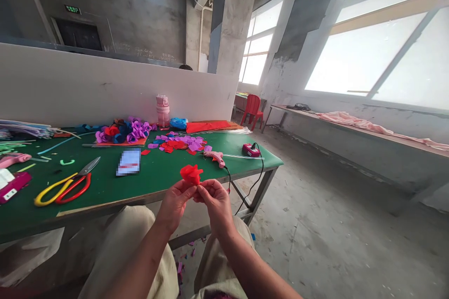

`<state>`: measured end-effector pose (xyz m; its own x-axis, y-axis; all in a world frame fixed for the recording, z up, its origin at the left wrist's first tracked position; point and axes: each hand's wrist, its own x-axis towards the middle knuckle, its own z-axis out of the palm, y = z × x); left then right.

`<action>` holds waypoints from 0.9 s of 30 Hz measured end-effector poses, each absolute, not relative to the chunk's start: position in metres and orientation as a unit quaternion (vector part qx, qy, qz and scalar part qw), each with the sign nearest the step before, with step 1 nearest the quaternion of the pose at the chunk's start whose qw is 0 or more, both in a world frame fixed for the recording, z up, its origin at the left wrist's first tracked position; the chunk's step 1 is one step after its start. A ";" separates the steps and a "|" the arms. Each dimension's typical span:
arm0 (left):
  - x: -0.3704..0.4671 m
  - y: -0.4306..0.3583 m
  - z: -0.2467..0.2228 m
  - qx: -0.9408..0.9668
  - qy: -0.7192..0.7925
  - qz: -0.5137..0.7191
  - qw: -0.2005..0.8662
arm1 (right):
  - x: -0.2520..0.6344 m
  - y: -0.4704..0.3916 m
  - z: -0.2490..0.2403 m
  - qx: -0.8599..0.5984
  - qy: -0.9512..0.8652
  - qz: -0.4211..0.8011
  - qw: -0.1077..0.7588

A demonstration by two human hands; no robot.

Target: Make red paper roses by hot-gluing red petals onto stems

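Note:
A red paper flower (191, 174) is held up just past the table's front edge, its petals loosely layered. My left hand (178, 200) pinches its base from the left, thumb against the fingers. From the right, my right hand (213, 196) pinches the same base, with the thumbs almost meeting. Beyond my hands a pink glue gun (214, 158) lies on the green table (157, 168). Loose purple, red and blue petals (182, 143) are spread behind it. Finished-looking purple, red and navy flowers (128, 131) are heaped farther left.
Scissors (75, 183) with yellow and red handles lie at the left, near a blurred white card (128, 162). A pink bottle (162, 111) stands against the white partition (115, 88). A magenta power socket (251, 149) with a black cord sits at the right end.

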<state>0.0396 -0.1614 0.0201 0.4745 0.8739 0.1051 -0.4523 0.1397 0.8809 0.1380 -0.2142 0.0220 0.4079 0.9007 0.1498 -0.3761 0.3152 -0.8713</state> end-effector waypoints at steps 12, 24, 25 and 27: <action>0.045 -0.163 0.016 0.413 0.253 0.499 0.718 | 0.137 -0.208 0.013 -0.384 -0.355 0.405 0.750; 0.045 -0.166 0.021 0.423 0.243 0.498 0.717 | 0.138 -0.210 0.014 -0.380 -0.363 0.416 0.742; 0.045 -0.166 0.021 0.426 0.240 0.498 0.716 | 0.138 -0.210 0.013 -0.380 -0.363 0.418 0.741; 0.046 -0.165 0.020 0.429 0.236 0.501 0.713 | 0.137 -0.209 0.010 -0.379 -0.363 0.423 0.739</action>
